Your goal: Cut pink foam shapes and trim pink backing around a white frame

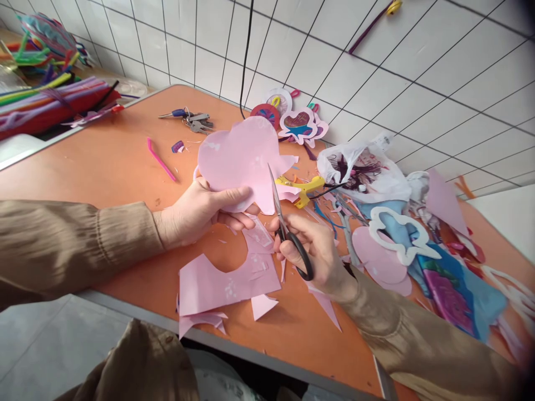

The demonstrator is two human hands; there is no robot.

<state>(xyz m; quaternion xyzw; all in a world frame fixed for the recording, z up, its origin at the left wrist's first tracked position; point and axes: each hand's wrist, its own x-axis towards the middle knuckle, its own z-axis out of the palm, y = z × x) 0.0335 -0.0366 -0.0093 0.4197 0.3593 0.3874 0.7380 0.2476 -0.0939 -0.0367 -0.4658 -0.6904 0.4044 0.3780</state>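
Observation:
My left hand [209, 209] grips a pink sheet cut with rounded lobes [238, 147], thumb on top and fingers beneath. The sheet is held up above the orange table. In my right hand [315, 250] is a pair of scissors [298, 253] with black handles. Their blades point up and away along the sheet's right edge, close together. Whether they touch the sheet I cannot tell. Below my hands lies a pink offcut [229, 284] with a curved notch, with small scraps such as a triangular piece [263, 306] around it.
Keys [196, 120] and a pink strip [161, 160] lie at the left of the table [129, 167]. Behind are flower-shaped ornaments [298, 123]. To the right sit a yellow-handled tool [307, 189], a white plastic bag [395, 178] and a white scalloped frame [378, 220].

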